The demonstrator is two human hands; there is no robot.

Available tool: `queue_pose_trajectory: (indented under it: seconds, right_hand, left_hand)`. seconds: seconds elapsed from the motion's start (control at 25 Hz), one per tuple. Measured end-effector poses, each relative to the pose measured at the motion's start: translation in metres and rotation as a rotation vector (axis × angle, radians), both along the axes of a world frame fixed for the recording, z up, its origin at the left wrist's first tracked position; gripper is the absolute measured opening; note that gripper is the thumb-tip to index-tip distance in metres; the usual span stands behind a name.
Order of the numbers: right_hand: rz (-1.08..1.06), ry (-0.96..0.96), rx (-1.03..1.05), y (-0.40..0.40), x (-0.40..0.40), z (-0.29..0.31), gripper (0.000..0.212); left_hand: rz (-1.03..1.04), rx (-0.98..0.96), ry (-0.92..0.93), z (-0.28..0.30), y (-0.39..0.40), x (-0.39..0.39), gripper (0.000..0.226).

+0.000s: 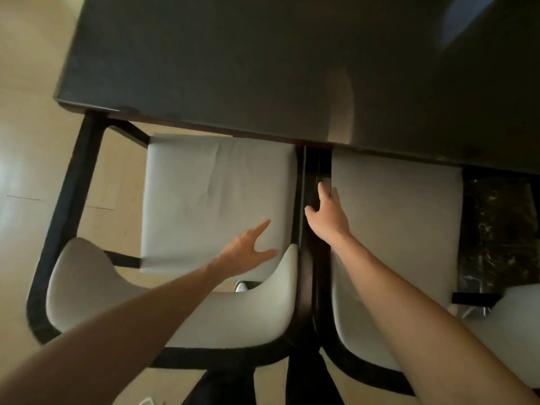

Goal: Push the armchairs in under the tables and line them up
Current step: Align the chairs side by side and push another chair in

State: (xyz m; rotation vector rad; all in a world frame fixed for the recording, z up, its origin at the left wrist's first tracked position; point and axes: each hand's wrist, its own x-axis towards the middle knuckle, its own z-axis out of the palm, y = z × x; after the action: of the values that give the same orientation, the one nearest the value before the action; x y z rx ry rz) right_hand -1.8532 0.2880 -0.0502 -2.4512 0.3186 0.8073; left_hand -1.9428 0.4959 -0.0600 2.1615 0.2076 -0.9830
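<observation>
Two armchairs with pale grey cushions and black frames stand side by side at a dark table (263,68). The front of each seat sits under the table's near edge. The left armchair (210,194) has a curved grey backrest near me. My left hand (248,249) hovers open over the right rear of its seat, fingers spread, holding nothing. My right hand (327,214) rests with spread fingers on the black armrest of the right armchair (394,223), in the narrow gap between the two chairs. It does not wrap around the armrest.
Pale wooden floor (26,141) lies to the left of the table. A dark marbled table base (496,229) shows at the right beside the right armchair. My dark trouser legs (306,384) stand between the two backrests.
</observation>
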Motion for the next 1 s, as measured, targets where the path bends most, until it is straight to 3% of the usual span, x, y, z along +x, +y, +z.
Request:
queue_pose_trajectory:
  seconds: [0.2, 0.48, 0.6, 0.72, 0.84, 1.0]
  right_hand:
    - [0.184, -0.073, -0.144, 0.025, -0.063, 0.005, 0.082]
    - [0.282, 0.026, -0.101, 0.075, -0.123, 0.032, 0.091]
    - [0.485, 0.082, 0.01, 0.097, -0.167, 0.046, 0.1]
    - [0.789, 0.165, -0.018, 0.113, -0.218, 0.045, 0.11]
    - [0.916, 0.076, -0.162, 0.12, -0.255, 0.029, 0.113]
    - [0.828, -0.047, -0.19, 0.12, -0.267, 0.02, 0.109]
  left_hand:
    - [-0.01, 0.095, 0.04, 0.023, 0.072, -0.071, 0.091]
    - [-0.029, 0.047, 0.108, 0.041, 0.116, -0.11, 0.095]
    - [-0.309, 0.085, 0.176, 0.044, 0.129, -0.138, 0.115]
    - [-0.693, 0.263, 0.062, 0.036, 0.135, -0.173, 0.131]
    - [-0.723, 0.432, -0.041, 0.034, 0.131, -0.188, 0.121]
    - [-0.744, 0.417, -0.055, 0.038, 0.134, -0.185, 0.111]
